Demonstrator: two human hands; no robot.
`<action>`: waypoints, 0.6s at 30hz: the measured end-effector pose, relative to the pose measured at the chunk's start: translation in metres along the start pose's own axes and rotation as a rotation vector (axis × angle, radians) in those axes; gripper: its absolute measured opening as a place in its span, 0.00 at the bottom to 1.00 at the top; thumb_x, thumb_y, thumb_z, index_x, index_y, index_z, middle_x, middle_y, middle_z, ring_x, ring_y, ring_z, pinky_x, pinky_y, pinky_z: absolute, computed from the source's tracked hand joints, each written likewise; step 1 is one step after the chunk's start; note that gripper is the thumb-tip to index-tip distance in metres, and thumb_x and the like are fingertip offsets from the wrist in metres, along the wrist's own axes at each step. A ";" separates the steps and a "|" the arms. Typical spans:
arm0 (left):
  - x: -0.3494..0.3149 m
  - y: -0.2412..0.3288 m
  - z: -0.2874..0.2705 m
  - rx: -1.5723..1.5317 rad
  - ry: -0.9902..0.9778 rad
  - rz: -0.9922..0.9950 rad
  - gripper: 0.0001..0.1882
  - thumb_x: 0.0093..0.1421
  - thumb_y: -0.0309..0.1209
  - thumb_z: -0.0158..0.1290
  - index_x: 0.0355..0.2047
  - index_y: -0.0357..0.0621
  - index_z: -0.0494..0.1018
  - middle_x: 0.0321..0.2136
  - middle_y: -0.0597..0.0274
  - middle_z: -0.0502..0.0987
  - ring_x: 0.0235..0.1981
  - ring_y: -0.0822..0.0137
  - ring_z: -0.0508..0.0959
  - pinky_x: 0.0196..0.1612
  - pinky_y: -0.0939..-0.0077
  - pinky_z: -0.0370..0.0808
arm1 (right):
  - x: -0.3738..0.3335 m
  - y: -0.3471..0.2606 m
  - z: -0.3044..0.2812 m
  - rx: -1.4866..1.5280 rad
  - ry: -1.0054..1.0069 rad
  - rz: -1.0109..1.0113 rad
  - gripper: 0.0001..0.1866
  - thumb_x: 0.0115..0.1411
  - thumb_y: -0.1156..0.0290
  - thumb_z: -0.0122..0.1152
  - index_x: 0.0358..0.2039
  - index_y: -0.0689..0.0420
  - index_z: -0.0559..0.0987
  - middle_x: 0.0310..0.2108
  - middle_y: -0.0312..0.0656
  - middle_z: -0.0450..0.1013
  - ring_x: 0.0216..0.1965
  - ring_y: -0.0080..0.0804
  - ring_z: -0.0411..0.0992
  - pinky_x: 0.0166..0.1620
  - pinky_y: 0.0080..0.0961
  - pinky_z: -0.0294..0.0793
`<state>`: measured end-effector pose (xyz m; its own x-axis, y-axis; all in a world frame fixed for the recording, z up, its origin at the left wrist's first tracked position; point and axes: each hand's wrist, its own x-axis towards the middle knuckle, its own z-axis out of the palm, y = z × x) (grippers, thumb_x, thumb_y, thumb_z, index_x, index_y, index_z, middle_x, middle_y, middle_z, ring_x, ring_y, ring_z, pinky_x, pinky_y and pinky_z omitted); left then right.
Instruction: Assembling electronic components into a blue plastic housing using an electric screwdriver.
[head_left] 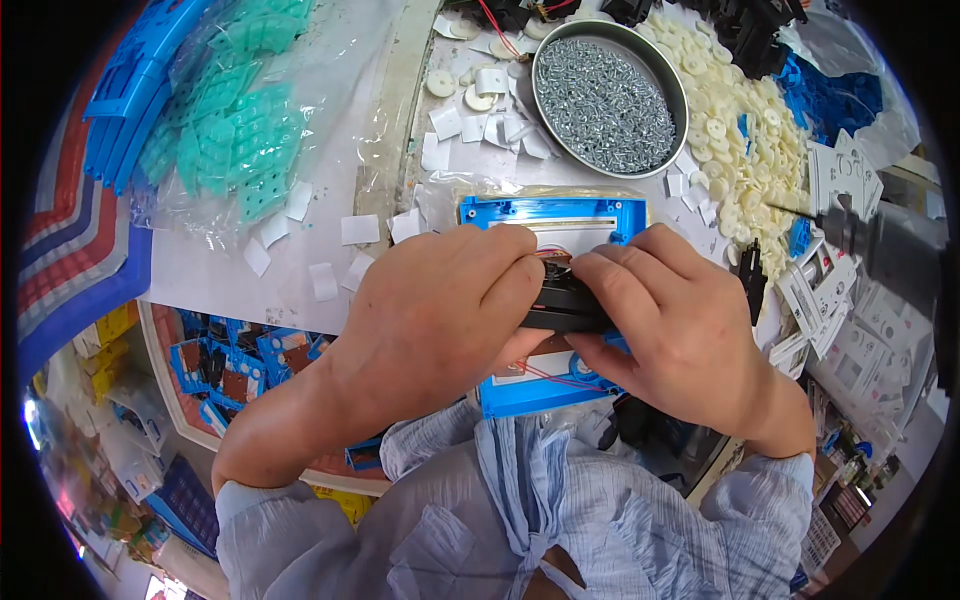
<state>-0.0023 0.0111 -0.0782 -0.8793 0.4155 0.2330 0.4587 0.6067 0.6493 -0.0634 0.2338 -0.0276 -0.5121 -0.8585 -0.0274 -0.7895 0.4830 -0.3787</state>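
In the head view, the left hand (440, 295) and the right hand (680, 325) both grip a black part (568, 303), fingers and thumbs closed on its opposite ends. It sits over the middle of an open blue casing (545, 403), near the front of the tabletop (215, 282); whether it touches the casing is hidden. Beyond the casing stands a round tin (683, 112) of small silver screws (605, 105), with cream discs (765, 175) heaped to its right

Glossy plastic casing (515, 401), metal screws (606, 106)
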 end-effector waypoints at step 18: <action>0.001 0.003 -0.001 0.020 -0.026 -0.037 0.26 0.44 0.36 0.71 0.42 0.39 0.77 0.40 0.57 0.78 0.35 0.55 0.81 0.34 0.64 0.78 | 0.005 0.009 0.008 -0.006 0.074 -0.127 0.18 0.45 0.67 0.70 0.38 0.55 0.78 0.33 0.36 0.72 0.37 0.35 0.72 0.32 0.28 0.77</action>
<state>-0.0014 0.0128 -0.0754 -0.8923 0.4095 0.1899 0.4283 0.6351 0.6428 -0.0704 0.2319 -0.0382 -0.4312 -0.8979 0.0884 -0.8515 0.3725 -0.3690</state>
